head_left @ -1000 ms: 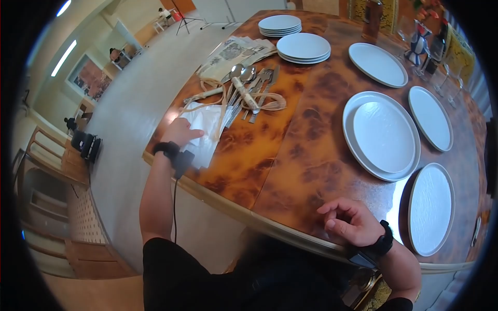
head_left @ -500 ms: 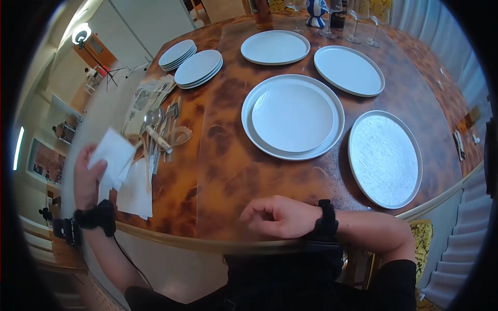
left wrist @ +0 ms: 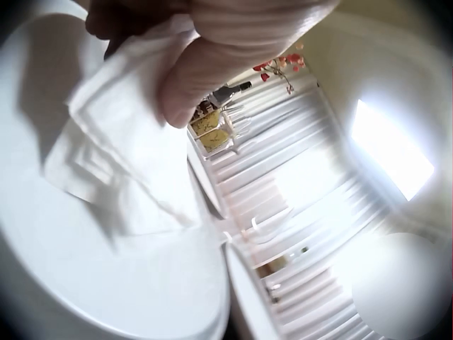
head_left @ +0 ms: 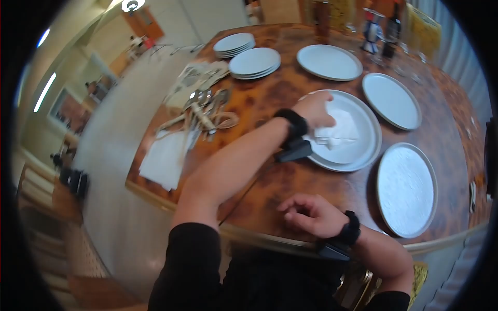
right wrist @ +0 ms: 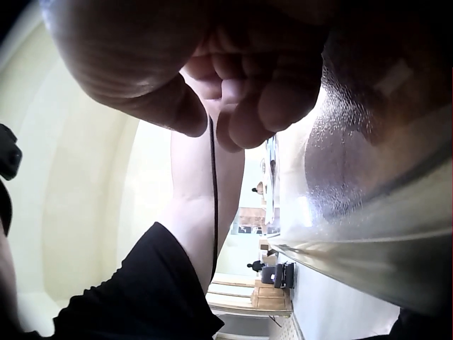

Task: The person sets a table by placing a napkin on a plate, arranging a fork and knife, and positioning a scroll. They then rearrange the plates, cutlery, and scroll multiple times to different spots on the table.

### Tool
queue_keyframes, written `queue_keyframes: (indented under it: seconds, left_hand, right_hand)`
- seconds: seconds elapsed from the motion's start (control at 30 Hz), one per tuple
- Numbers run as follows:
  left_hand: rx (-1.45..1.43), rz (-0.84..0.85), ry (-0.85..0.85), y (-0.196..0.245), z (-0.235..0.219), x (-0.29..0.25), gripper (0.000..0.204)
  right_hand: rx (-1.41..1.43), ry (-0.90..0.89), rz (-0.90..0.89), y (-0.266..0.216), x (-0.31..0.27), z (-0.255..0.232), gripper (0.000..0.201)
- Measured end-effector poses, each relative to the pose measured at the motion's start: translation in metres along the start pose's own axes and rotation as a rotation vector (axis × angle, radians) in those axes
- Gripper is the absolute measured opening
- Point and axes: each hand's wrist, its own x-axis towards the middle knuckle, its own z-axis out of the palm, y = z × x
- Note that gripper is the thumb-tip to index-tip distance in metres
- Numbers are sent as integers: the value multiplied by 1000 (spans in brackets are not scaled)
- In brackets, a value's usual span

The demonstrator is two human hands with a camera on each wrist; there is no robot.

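Note:
In the head view my left hand (head_left: 314, 110) is over the upper left part of the stacked plates (head_left: 371, 147). It pinches a folded white napkin (head_left: 343, 129). The left wrist view has the thumb of my left hand (left wrist: 233, 42) on the napkin (left wrist: 127, 134), with the white plate (left wrist: 141, 283) below it; the other fingers are partly hidden. My right hand (head_left: 316, 215) rests near the table's front edge with its fingers loosely curled and nothing in them. The right wrist view also finds the right hand (right wrist: 205, 78) holding nothing.
White napkins (head_left: 165, 158) lie at the table's left edge. Behind them are cutlery (head_left: 207, 111), patterned papers (head_left: 194, 80) and two plate stacks (head_left: 254, 63). Single plates (head_left: 407, 189) stand to the right and at the back, with bottles (head_left: 321, 23) and glasses beyond.
My left hand has picked up a napkin from the left side and carried it right, over the stacked plates. My right hand remains near the front edge. The head view has shifted.

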Motion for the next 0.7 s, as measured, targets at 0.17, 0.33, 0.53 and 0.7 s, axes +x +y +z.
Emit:
queue_keyframes:
  seconds: [0.17,0.33,0.53,0.7]
  left_hand:
    - [396,43,385,-24,-41,-16,34]
    - [502,-325,376,-133,-113,-60,21]
    - [461,-618,67,-170,-144,-132,17]
    - [296,-455,-9,-182,-156,-148,15]
  right_hand:
    - [93,-13,35,-2,-1,0,21]
    - [67,-7,0,1,2,0,21]
    - [85,2,51,-3,2,0,20]
    - [86,5,45,-2,3,0,20]
